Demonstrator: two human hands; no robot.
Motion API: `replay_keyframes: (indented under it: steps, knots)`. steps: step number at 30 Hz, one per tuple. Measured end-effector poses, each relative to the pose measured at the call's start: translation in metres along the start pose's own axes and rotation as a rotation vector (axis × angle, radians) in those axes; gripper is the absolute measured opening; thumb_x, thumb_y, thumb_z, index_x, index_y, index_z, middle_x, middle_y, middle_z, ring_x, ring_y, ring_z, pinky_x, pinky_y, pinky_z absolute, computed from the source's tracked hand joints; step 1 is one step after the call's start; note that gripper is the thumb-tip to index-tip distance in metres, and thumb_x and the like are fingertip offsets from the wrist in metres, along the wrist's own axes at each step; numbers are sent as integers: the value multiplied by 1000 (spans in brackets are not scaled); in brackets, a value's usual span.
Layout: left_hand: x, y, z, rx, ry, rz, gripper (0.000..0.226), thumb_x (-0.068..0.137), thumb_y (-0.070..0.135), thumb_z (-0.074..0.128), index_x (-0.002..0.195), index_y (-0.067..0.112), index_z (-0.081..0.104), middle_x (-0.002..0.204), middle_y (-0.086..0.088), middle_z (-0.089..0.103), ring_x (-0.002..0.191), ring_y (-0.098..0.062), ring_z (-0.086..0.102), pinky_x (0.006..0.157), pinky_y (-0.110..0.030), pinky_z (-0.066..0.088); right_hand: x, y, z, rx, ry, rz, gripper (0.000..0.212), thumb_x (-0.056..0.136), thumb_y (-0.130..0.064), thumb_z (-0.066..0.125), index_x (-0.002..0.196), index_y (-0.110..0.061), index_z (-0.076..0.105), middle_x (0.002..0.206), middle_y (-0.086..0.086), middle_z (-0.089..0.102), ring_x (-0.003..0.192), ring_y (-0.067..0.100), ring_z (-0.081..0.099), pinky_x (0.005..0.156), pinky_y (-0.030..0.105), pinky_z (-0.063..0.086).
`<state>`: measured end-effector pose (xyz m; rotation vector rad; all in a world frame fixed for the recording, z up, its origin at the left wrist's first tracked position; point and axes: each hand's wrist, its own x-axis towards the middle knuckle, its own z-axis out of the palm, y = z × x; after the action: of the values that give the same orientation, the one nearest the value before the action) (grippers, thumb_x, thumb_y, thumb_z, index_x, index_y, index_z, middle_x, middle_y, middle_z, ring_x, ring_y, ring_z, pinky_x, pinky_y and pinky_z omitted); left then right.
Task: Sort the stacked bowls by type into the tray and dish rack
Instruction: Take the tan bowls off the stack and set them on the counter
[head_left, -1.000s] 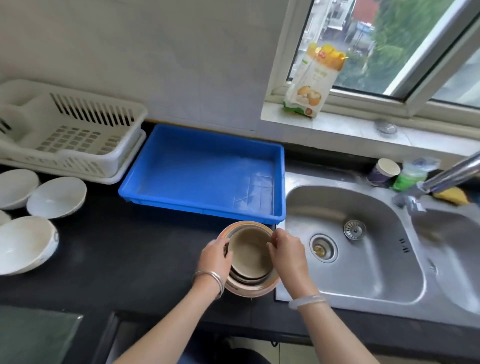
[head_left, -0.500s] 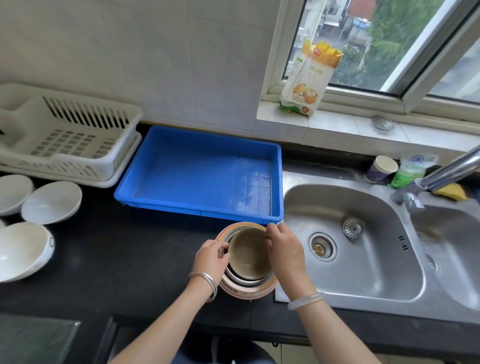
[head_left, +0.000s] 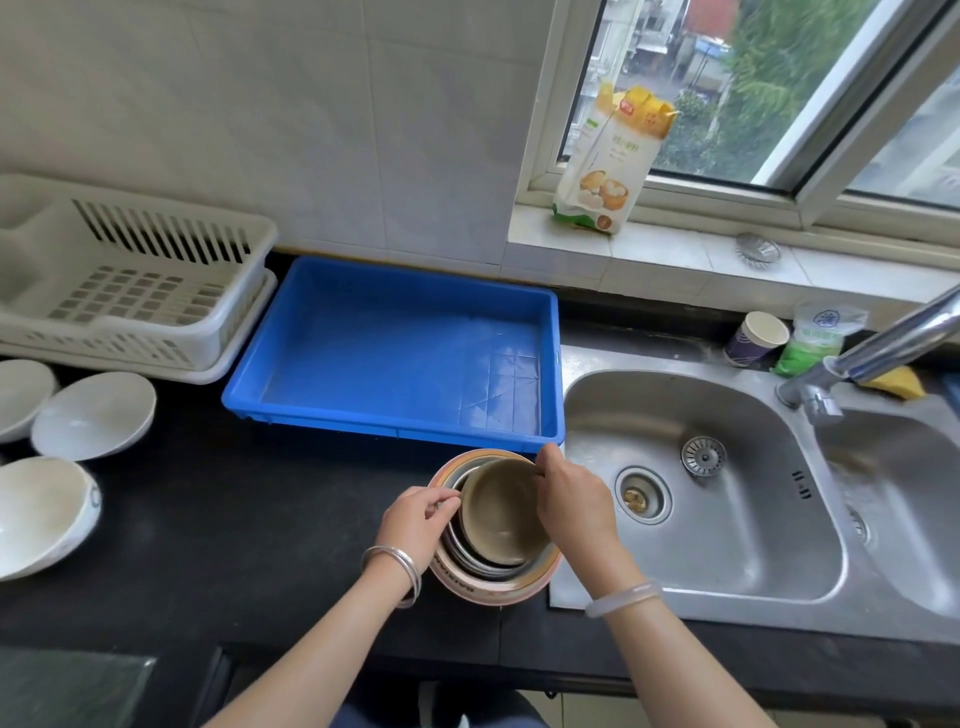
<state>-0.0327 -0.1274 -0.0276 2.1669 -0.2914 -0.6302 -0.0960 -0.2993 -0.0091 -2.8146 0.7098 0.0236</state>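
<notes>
A stack of nested bowls stands on the black counter just in front of the blue tray (head_left: 363, 415). Its outer bowl (head_left: 488, 590) is pink and cream, with metal bowls inside and a tan bowl (head_left: 498, 514) on top. My left hand (head_left: 415, 522) pinches the tan bowl's left rim and my right hand (head_left: 569, 499) grips its right rim. The tan bowl sits tilted in the stack. The white dish rack (head_left: 124, 291) stands to the tray's left. Both tray and rack hold nothing.
Three white bowls (head_left: 93, 415) (head_left: 21, 395) (head_left: 47, 514) lie on the counter at far left. A steel double sink (head_left: 691, 493) with a tap (head_left: 883, 348) is to the right, with a paper cup (head_left: 756, 340) and sponge (head_left: 896, 382) behind. A flour bag (head_left: 613, 156) stands on the windowsill.
Both hands have kept hold of the tan bowl's rim; my right fingers have shifted toward its far edge and the bowl looks slightly more tilted. The view has shifted a little.
</notes>
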Motion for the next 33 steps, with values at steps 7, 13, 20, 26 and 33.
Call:
replay_keyframes:
  steps: [7, 13, 20, 26, 33]
  knots:
    - [2, 10, 2, 92, 20, -16, 17, 86, 25, 60, 102, 20, 64, 102, 6, 53, 89, -8, 52, 78, -20, 41, -2, 20, -18, 298, 20, 82, 9, 90, -17, 55, 92, -16, 46, 86, 14, 69, 74, 35, 58, 58, 33, 38]
    - [3, 21, 7, 138, 151, 20, 7, 85, 18, 61, 79, 19, 57, 103, 6, 49, 97, -11, 49, 78, -21, 41, -6, 31, -24, 478, 62, 193, 13, 87, -14, 60, 86, -23, 50, 88, 4, 71, 76, 23, 62, 62, 28, 39]
    - [5, 31, -4, -14, 182, 24, 12, 87, 16, 56, 75, 15, 56, 72, 4, 59, 65, -7, 55, 52, -13, 38, -5, 28, -36, 694, 51, 240, 17, 87, -10, 61, 100, -21, 64, 84, 5, 72, 64, 14, 66, 50, 21, 53]
    - [6, 25, -44, -88, 233, -39, 15, 86, 17, 57, 71, 18, 54, 75, 2, 62, 73, -15, 61, 63, -27, 52, 8, 9, -54, 819, 26, 217, 18, 86, -8, 62, 89, -25, 61, 79, -1, 70, 53, 11, 66, 48, 23, 55]
    - [-3, -16, -99, -186, 359, -209, 13, 85, 15, 59, 73, 16, 56, 74, -3, 65, 69, -20, 66, 70, -42, 59, 34, -45, -39, 902, -146, 165, 16, 86, -7, 59, 83, -22, 57, 89, 10, 68, 70, 24, 67, 62, 40, 61]
